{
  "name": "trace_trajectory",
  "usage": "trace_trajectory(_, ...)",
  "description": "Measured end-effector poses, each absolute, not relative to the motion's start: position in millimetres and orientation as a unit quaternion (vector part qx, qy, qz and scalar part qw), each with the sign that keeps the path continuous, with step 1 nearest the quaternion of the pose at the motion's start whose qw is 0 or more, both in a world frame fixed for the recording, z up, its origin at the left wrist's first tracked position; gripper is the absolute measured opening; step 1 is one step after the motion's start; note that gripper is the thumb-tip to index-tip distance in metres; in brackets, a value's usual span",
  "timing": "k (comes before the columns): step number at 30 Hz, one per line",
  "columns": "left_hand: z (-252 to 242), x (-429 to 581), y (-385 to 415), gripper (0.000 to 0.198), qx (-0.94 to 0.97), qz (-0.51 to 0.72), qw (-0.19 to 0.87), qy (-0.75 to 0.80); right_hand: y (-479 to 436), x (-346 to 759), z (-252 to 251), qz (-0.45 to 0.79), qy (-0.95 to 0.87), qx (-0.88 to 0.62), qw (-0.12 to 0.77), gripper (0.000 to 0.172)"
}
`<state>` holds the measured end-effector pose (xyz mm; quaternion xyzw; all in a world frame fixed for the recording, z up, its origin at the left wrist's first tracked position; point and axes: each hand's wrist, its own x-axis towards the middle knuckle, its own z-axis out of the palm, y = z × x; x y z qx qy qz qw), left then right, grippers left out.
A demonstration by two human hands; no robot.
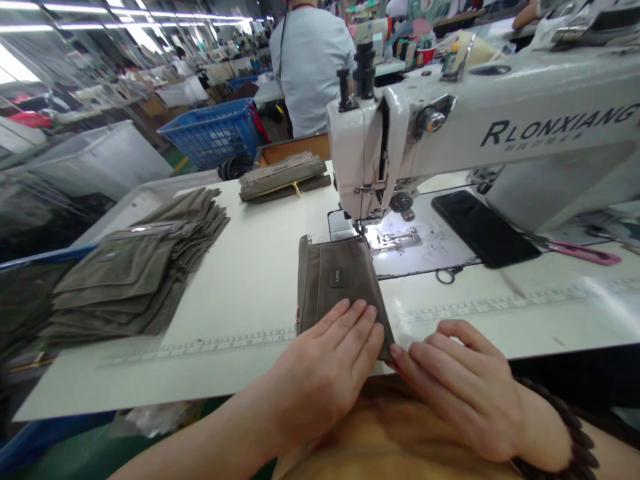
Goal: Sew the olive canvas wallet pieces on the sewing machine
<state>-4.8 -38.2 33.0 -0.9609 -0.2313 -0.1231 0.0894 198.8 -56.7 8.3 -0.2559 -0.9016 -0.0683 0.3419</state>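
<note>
A brown fabric bag piece (pixel 345 267) with a small dark label lies on the white table, its far edge beneath the needle area of the sewing machine (pixel 367 153). A bit of gold-coloured metal shows at its left side. Flat on the near part of this piece rests my left hand (pixel 333 360), fingers stretched out and together. My right hand (pixel 460 387) pinches the piece's near right corner between thumb and fingers, the other fingers curled. A dark beaded bracelet circles my right wrist.
Left on the table lies a stack of similar brown pieces (pixel 135 267). Farther back are more folded pieces with a zipper (pixel 285 177). A black phone (pixel 485 227), pink-handled tool (pixel 583 252) and small scissors (pixel 447 273) lie right. A person (pixel 313 67) sits beyond, near a blue basket (pixel 215 133).
</note>
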Motion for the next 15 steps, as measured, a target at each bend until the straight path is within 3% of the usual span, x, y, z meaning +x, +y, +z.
trace_trajectory(7,27.4,0.7,-43.0,0.034,-0.974,-0.073,0.036,-0.209,-59.2,202.9,-8.0,-0.017,-0.913,-0.25,0.323,0.02)
trace_trajectory(11,30.0,-24.5,-42.2,0.042,-0.922,-0.098,-0.125,-0.354,-57.7,205.7,-4.9,-0.007,-0.901,-0.258,0.349,0.013)
trace_trajectory(15,24.4,-58.6,-21.4,0.047,-0.654,-0.271,-0.345,-0.617,-53.3,206.4,9.6,0.011,-0.899,-0.254,0.355,0.018)
